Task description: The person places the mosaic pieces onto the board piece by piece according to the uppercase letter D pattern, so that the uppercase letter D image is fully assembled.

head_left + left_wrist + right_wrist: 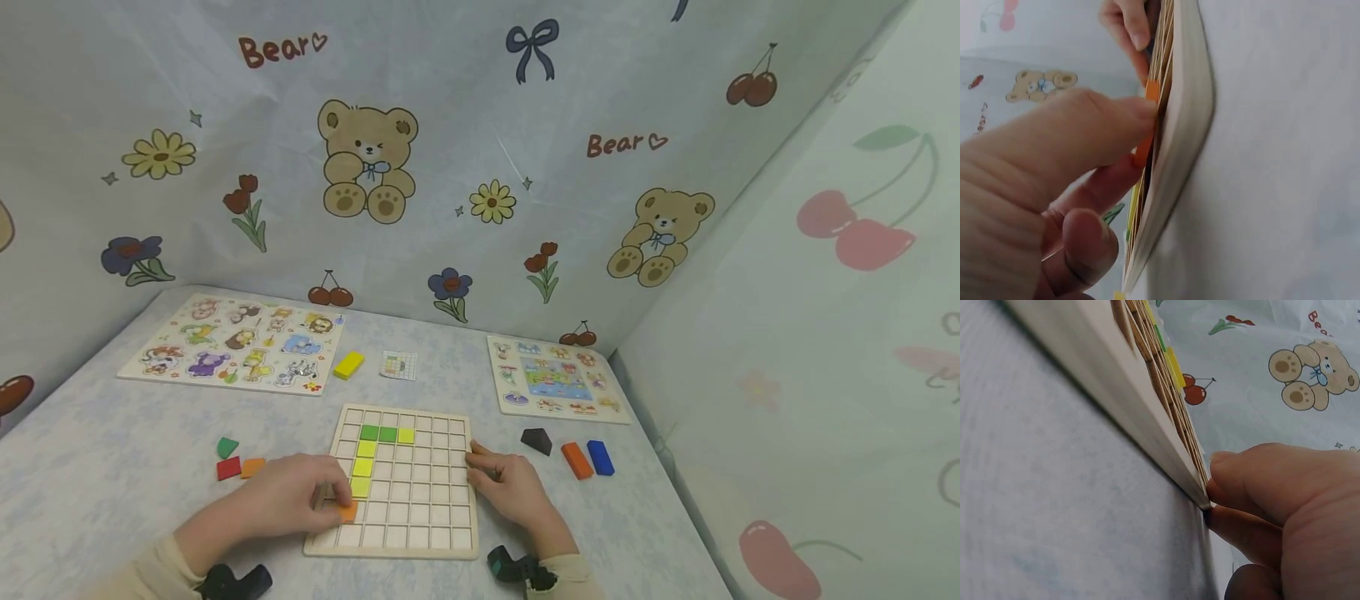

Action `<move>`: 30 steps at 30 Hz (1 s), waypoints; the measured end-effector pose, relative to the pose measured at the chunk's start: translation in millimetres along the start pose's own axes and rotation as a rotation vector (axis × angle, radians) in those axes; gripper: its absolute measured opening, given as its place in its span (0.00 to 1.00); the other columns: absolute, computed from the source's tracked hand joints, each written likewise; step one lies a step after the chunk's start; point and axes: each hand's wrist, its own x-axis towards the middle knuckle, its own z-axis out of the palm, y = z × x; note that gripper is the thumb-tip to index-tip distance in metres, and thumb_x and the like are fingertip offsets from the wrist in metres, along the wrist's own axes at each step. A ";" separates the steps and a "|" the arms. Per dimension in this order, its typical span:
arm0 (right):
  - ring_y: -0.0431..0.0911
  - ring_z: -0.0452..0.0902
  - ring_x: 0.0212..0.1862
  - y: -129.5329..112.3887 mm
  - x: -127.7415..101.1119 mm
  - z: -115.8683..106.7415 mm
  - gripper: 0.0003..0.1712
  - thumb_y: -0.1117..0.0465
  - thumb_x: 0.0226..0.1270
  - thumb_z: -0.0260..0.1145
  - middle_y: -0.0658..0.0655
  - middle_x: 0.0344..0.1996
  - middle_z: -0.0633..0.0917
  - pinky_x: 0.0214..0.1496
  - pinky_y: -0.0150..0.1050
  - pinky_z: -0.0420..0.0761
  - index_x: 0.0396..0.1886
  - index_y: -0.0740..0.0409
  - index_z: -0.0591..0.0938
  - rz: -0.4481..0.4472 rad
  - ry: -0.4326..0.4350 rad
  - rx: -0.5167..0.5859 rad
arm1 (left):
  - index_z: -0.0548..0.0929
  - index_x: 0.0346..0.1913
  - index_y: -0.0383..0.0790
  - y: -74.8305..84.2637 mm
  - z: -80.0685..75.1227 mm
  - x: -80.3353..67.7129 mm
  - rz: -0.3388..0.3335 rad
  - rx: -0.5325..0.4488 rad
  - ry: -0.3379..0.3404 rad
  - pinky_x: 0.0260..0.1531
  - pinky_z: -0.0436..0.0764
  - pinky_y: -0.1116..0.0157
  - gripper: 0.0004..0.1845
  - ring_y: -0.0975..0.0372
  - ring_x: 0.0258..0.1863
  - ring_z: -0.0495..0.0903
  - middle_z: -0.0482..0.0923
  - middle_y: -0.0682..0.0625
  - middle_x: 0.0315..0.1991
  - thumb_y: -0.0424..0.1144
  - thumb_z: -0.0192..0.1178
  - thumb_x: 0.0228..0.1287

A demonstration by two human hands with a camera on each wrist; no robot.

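A wooden grid board [435,508] lies flat at the table's middle. Green tiles [378,433] and yellow tiles [363,467] fill part of its upper left. My left hand [337,504] pinches a small orange piece [348,512] at the board's left column, near the front. In the left wrist view the orange piece [1146,125] is held between thumb and finger against the board [1182,125]. My right hand [476,467] lies beside the board, fingers touching its right edge. The right wrist view shows these fingers [1260,481] against the board's rim [1116,406].
Loose pieces lie left of the board: green [227,447], red [228,468], orange [252,467]. On the right are a dark piece [537,440], an orange block [576,460] and a blue block [600,457]. Behind are a yellow block [348,364], a small card [398,364] and two picture puzzles [232,343] [555,379]. Printed cloth walls enclose the table.
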 end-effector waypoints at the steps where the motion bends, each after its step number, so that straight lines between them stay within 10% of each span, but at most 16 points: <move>1: 0.47 0.79 0.65 0.0 0.1 0.0 0.19 0.52 0.73 0.68 0.49 0.65 0.81 0.66 0.51 0.78 0.60 0.52 0.86 0.000 0.000 -0.003 | 0.87 0.35 0.69 0.1 2.1 0.4 0.016 -0.005 -0.005 0.26 0.71 0.71 0.08 0.74 0.26 0.72 0.80 0.72 0.37 0.48 0.75 0.58; 20: 0.47 0.79 0.65 0.6 0.3 -0.1 0.19 0.51 0.73 0.68 0.49 0.65 0.81 0.66 0.52 0.78 0.59 0.51 0.87 0.008 0.002 -0.002 | 0.87 0.34 0.71 -1.1 6.6 2.9 -0.044 0.050 0.042 0.28 0.71 0.70 0.02 0.75 0.29 0.72 0.77 0.73 0.37 0.57 0.71 0.62; 30: 0.47 0.79 0.65 1.7 0.8 -0.6 0.19 0.52 0.73 0.68 0.49 0.64 0.82 0.66 0.51 0.78 0.59 0.51 0.87 -0.002 0.005 -0.011 | 0.86 0.50 0.55 -24.1 -52.1 -18.8 -0.341 0.196 0.093 0.32 0.76 0.61 0.14 0.65 0.32 0.74 0.83 0.59 0.45 0.41 0.72 0.62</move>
